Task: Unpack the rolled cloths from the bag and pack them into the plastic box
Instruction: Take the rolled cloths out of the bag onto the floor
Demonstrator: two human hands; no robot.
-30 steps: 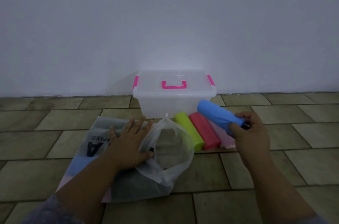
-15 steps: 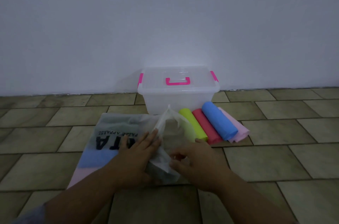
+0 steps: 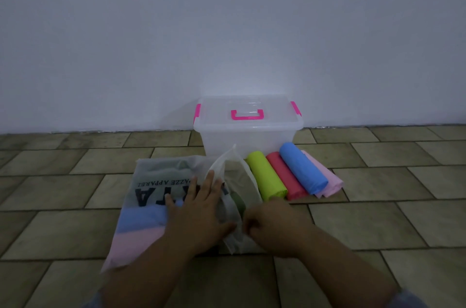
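Note:
A translucent white bag (image 3: 153,196) with dark lettering lies on the tiled floor, its mouth (image 3: 237,176) gaping to the right. Blue and pink cloth show through it, and a dark green roll (image 3: 238,203) lies at the mouth. My left hand (image 3: 199,209) rests flat on the bag, fingers spread. My right hand (image 3: 269,224) pinches the bag's lower rim. Green (image 3: 266,176), red (image 3: 285,176), blue (image 3: 302,169) and pale pink (image 3: 327,181) rolls lie side by side in front of the closed clear plastic box (image 3: 248,128) with pink clips.
The box stands against a plain white wall (image 3: 227,30). Olive floor tiles (image 3: 378,207) stretch out to the left and right of the bag and rolls.
My right hand set the blue roll down beside the red one, then came back to the bag's mouth. The left hand stayed flat on the bag.

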